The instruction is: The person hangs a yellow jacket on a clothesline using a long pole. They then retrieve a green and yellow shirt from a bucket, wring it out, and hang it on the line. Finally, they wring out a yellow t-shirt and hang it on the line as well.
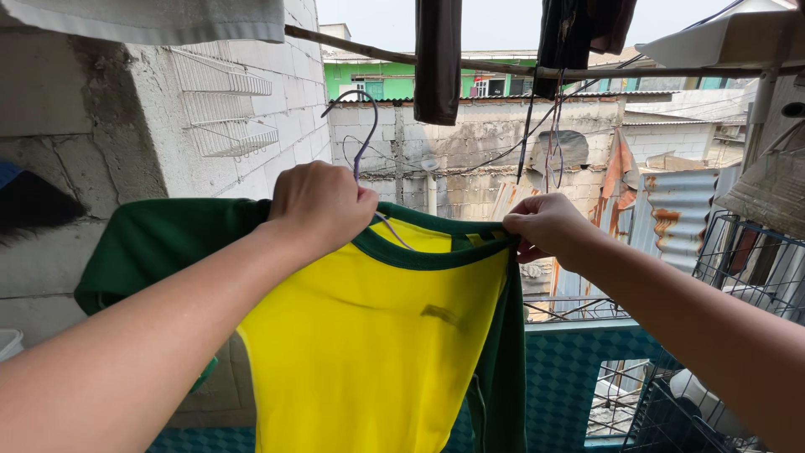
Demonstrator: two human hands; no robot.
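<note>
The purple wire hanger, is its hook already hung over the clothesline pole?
No, the purple wire hanger has its hook free in the air below the wooden pole, gripped by the left hand.

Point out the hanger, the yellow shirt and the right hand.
hanger [366,126], head view, on its purple hook.
yellow shirt [369,352], head view, on the yellow front panel.
right hand [545,226], head view, on the knuckles.
</note>
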